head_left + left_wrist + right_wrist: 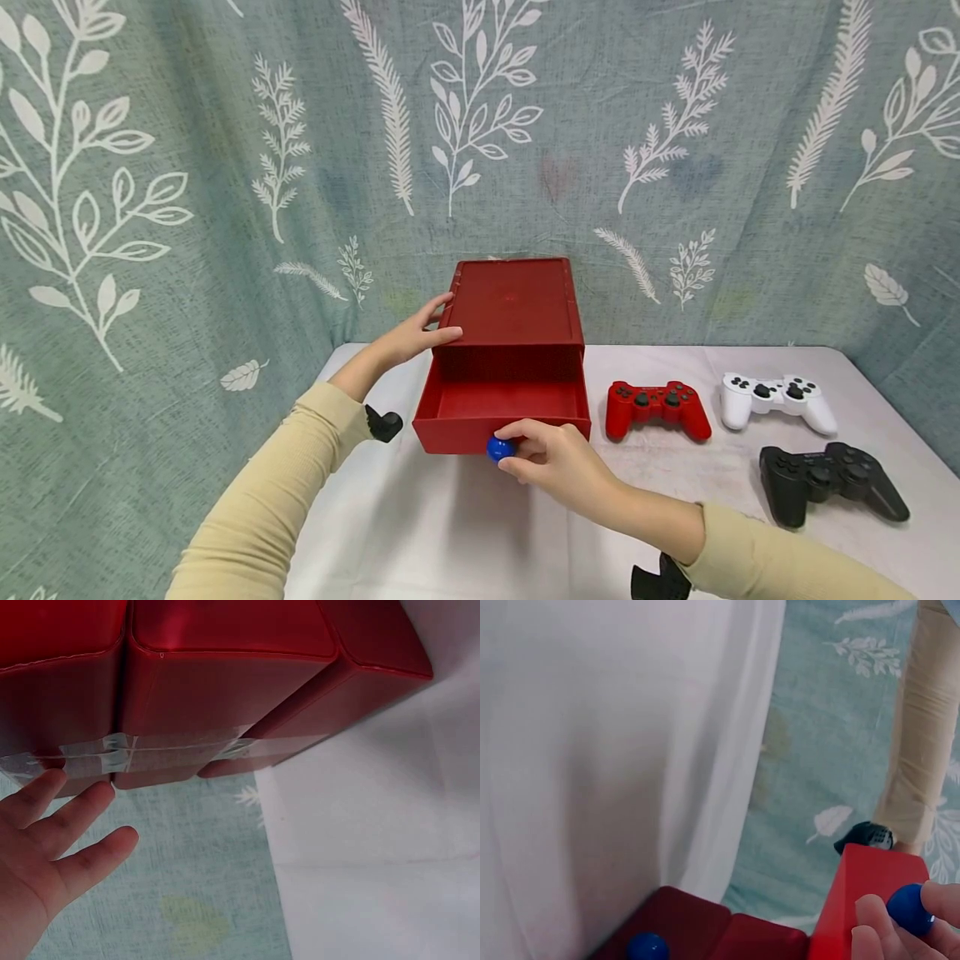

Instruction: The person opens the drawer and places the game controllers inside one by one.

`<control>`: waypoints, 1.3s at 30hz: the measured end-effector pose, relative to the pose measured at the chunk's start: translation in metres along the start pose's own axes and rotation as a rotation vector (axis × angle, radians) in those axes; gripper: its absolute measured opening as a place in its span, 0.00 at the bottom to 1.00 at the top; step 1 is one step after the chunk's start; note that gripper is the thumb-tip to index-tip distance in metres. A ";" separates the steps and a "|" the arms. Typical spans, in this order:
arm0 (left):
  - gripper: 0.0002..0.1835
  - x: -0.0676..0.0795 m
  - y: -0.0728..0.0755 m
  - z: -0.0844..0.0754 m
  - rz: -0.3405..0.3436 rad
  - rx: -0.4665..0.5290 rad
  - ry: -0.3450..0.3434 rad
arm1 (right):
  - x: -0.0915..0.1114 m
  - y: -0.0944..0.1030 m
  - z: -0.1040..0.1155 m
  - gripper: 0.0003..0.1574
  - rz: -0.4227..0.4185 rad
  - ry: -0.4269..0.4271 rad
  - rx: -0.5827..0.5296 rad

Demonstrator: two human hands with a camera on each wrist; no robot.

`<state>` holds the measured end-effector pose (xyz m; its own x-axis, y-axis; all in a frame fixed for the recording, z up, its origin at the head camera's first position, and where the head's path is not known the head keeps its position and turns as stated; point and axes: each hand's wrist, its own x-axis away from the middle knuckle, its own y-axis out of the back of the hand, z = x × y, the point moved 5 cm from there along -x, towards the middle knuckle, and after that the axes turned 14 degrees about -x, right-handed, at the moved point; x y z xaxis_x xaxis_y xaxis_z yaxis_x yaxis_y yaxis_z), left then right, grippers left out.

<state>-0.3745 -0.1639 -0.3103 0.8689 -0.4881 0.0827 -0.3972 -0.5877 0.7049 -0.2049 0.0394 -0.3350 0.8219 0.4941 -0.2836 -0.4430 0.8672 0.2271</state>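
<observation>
A red drawer cabinet [517,300] stands on the white-covered table, its top drawer [457,436] pulled out. The bare inside bottom of the drawer shows in the head view. My right hand [558,462] pinches the round blue knob [499,449] on the drawer front, between thumb and fingers. My left hand [412,335] rests against the cabinet's left side with fingers spread, its thumb at the top edge. In the left wrist view, clear tape [180,756] runs across the cabinet's side near those fingers. A lower blue knob [647,946] appears in the right wrist view.
To the cabinet's right lie a red game controller [657,406], a white controller [777,400] and a black controller [831,485]. A green leaf-patterned curtain [525,183] hangs behind and beside the white tablecloth [420,533].
</observation>
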 end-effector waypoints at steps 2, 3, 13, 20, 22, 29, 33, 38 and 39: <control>0.43 0.000 0.000 0.000 0.001 0.002 -0.002 | 0.002 -0.001 0.000 0.18 0.005 -0.006 0.001; 0.43 0.000 0.000 0.000 0.003 0.002 -0.003 | 0.003 -0.001 0.000 0.18 0.008 -0.008 0.000; 0.42 0.001 0.000 0.000 0.008 0.007 -0.002 | 0.007 -0.004 0.002 0.18 0.027 -0.017 -0.011; 0.42 0.001 0.000 0.000 0.010 0.001 -0.001 | 0.009 -0.005 0.003 0.17 0.044 -0.002 0.006; 0.42 0.001 0.000 0.000 0.010 -0.001 0.002 | 0.010 -0.006 0.004 0.17 0.052 0.001 0.021; 0.42 0.000 0.000 0.000 0.010 -0.004 0.006 | 0.014 -0.005 0.006 0.19 0.069 0.006 0.055; 0.42 0.000 0.000 0.000 0.008 0.003 0.003 | 0.014 -0.002 0.012 0.17 0.083 0.010 0.052; 0.42 -0.001 0.000 0.001 0.008 0.004 -0.003 | 0.015 0.006 0.026 0.11 0.087 0.046 -0.005; 0.42 -0.001 0.000 0.001 0.010 0.003 -0.003 | 0.015 0.008 0.029 0.11 0.084 0.061 -0.014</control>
<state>-0.3757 -0.1644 -0.3109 0.8643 -0.4953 0.0876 -0.4065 -0.5852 0.7017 -0.1854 0.0518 -0.3101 0.7584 0.5675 -0.3207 -0.5147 0.8232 0.2395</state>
